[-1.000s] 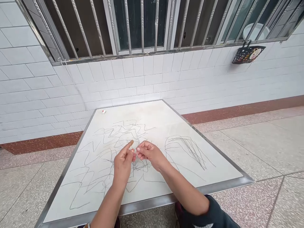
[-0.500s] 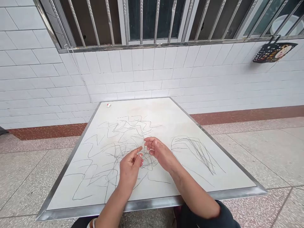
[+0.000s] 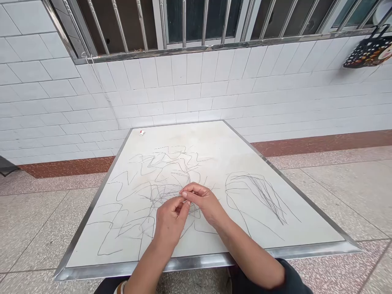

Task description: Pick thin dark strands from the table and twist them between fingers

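My left hand (image 3: 170, 218) is closed in a pinch above the middle of the white table (image 3: 196, 134). Its fingertips meet those of my right hand (image 3: 210, 204), which is also pinched closed. Between them seems to be a thin wire, mostly hidden by the fingers. Below and around both hands lies a loose tangle of thin dark wires (image 3: 159, 192), many bent in zigzags. To the right of my right hand rests a bundle of longer, gently curved wires (image 3: 266, 196).
A small white and red object (image 3: 142, 133) lies at the table's far left corner. A metal edge (image 3: 211, 261) frames the tabletop. Behind stands a white tiled wall (image 3: 183, 94) with a barred window (image 3: 202, 24). A dotted bag (image 3: 367, 51) hangs at the right.
My right hand has come down and closed, its fingertips now meeting the left hand's. Before, its fingers were apart. The view has shifted slightly.
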Demonstrator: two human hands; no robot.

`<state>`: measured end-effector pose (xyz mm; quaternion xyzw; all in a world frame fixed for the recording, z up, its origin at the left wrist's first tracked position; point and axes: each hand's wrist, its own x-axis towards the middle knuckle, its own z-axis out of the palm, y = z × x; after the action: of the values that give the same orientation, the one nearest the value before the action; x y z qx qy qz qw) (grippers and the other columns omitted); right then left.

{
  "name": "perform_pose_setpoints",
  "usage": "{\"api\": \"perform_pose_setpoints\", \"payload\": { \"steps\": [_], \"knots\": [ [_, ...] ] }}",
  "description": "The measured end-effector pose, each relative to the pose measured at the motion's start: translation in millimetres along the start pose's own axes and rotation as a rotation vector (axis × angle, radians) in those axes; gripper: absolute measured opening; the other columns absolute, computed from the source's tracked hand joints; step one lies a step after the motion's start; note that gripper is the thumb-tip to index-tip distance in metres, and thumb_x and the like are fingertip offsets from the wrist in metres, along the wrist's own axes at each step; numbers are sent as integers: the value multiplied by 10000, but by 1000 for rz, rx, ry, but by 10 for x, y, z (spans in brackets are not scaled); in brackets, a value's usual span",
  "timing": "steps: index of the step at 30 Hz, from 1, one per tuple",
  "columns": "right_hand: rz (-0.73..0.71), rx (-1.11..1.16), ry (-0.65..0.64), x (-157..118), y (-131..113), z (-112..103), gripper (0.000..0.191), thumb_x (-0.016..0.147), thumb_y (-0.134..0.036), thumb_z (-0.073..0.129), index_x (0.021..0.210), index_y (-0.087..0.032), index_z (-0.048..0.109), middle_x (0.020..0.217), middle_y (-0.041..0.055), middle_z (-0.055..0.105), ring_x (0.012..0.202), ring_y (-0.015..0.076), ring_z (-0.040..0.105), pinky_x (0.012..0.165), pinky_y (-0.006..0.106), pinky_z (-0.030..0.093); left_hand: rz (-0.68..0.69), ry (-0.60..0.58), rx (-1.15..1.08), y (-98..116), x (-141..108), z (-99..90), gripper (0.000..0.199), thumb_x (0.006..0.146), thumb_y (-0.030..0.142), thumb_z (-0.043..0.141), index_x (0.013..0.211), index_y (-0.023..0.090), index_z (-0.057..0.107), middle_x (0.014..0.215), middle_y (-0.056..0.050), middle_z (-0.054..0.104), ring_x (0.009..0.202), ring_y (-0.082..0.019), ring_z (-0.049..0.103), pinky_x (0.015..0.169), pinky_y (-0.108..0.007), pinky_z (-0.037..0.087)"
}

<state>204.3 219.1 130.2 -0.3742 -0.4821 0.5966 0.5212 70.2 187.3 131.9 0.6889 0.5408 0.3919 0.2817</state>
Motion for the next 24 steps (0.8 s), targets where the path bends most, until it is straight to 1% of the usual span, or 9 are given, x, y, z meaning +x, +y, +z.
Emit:
{"api": "perform_pose_setpoints", "payload": {
  "steps": [2,4,6,7,10,13,15,19,24],
  "knots": [
    [39,37,14,6,-37,-57,123,735,-342,697,761,-226,666,759,-13,567,699,118,467,654,261,368,80,80,46,13,0,-84,218,862,339,520,751,210,657,635,23,621,568,-118,551,549,-236,433],
    [85,50,9,8,-62,-119,135,721,-337,711,803,-235,680,761,-16,566,683,108,445,640,251,338,216,306,130,14,17,-198,152,855,290,546,842,212,675,721,-1,659,634,-135,574,593,-254,453],
    [125,59,-25,5,-70,-164,168,705,-326,725,849,-246,692,756,-17,553,677,105,432,625,247,315,368,529,262,-6,57,-310,209,833,241,581,1026,209,656,938,-49,688,852,-188,606,756,-317,473],
    [135,68,-38,1,-68,-176,180,701,-322,729,863,-250,696,753,-16,546,679,107,429,624,247,309,424,566,338,-24,84,-353,289,827,223,590,1113,210,627,1043,-65,677,977,-218,587,852,-360,450],
    [155,112,-42,-13,-46,-168,185,693,-327,734,862,-258,704,756,-14,541,680,109,421,626,252,303,472,458,478,-106,148,-398,349,867,191,533,1212,219,578,1039,-51,698,1023,-217,590,960,-408,394],
    [165,141,-13,-21,-22,-123,191,697,-335,734,871,-264,705,765,-14,552,664,102,407,624,255,293,371,343,447,-191,147,-324,334,918,201,445,1228,214,569,884,-20,732,808,-157,653,793,-313,489],
    [154,155,2,-20,-10,-94,194,707,-334,726,887,-263,703,751,-16,548,646,98,390,618,256,285,295,288,418,-226,118,-252,342,932,220,412,1242,223,557,893,-13,735,773,-140,664,692,-267,503],
    [144,178,33,-6,13,-64,218,714,-335,716,920,-264,699,730,-19,527,617,94,355,602,257,276,242,200,425,-242,80,-178,352,936,233,385,1241,247,559,910,0,732,779,-133,671,668,-253,501],
    [182,136,9,28,30,-111,234,690,-361,723,898,-255,705,723,-15,537,598,94,340,571,257,259,151,108,462,-231,120,-265,369,925,201,358,1216,267,575,887,14,720,769,-139,658,626,-255,492]
  ]
}}
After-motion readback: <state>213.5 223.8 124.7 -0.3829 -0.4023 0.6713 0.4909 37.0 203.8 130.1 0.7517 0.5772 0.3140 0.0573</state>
